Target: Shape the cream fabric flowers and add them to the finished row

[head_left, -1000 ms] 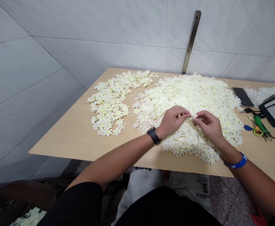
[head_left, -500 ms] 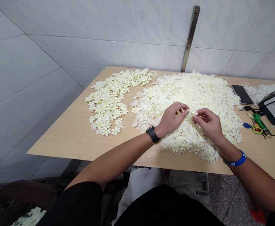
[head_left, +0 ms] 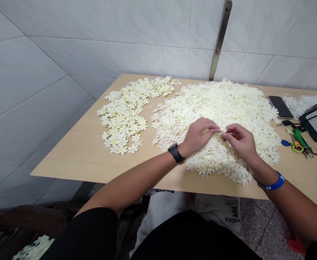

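1. Closing in since the earlier frame: the bare left hand [head_left: 198,137], with a black-strapped wristwatch [head_left: 176,153], and the bare right hand [head_left: 241,141], with a blue rubber wristband [head_left: 272,183], now meet at the fingertips above the pile
2. Finger state: we find the fingers [head_left: 215,130] of both hands narrow, pinching a small cream-white flower [head_left: 223,130] between them, just above the heap
3. Materials: we judge the flowers thin, soft, die-cut fabric with rounded petals and pale yellow centres, heaped in a broad cream-white mound [head_left: 223,104] beside a looser cream-white drift of flowers [head_left: 123,115] on a pale wood-laminate table top [head_left: 74,155]
4. Risks: we judge that petals catching on neighbours could lift several flowers together or tear one; a brushing forearm could push the mound's front edge off the table
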`<state>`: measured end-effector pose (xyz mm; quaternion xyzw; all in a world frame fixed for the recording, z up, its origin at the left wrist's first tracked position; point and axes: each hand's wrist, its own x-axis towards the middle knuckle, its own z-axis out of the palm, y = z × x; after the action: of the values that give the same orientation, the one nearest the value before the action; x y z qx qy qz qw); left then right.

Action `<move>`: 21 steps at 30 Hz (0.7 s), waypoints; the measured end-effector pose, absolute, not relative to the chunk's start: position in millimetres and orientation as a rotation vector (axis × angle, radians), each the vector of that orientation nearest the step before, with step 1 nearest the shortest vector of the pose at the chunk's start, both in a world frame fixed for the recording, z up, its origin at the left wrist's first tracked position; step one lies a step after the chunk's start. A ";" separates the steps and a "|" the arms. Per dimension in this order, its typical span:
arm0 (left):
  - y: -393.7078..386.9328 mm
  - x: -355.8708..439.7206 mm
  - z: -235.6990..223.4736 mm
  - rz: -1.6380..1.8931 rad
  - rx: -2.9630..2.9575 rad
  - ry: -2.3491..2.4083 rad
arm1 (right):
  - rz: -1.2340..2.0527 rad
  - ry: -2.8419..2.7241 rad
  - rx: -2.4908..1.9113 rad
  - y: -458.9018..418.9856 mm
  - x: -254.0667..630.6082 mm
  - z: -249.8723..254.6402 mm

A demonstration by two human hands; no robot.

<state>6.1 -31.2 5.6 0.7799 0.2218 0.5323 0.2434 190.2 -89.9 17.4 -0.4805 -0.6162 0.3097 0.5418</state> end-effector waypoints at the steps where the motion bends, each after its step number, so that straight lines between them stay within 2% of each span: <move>1: -31.2 5.8 5.8 1.453 2.131 0.607 | 0.737 -1.462 -1.143 -90.0 189.6 18.3; 10: -32.9 3.5 11.9 1.423 2.161 0.594 | 0.779 -1.458 -1.146 -90.5 189.3 20.6; 18: -32.6 3.1 12.8 1.421 2.097 0.875 | 0.750 -1.423 -1.180 -90.7 189.7 19.1; 21: -32.9 3.0 12.4 1.455 2.126 0.831 | 0.741 -1.414 -1.175 -90.4 189.5 18.1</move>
<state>3.0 -32.9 12.4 0.7670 0.2996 0.5249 0.2154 189.5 -90.4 18.1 -0.4960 -0.5968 0.3126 0.5478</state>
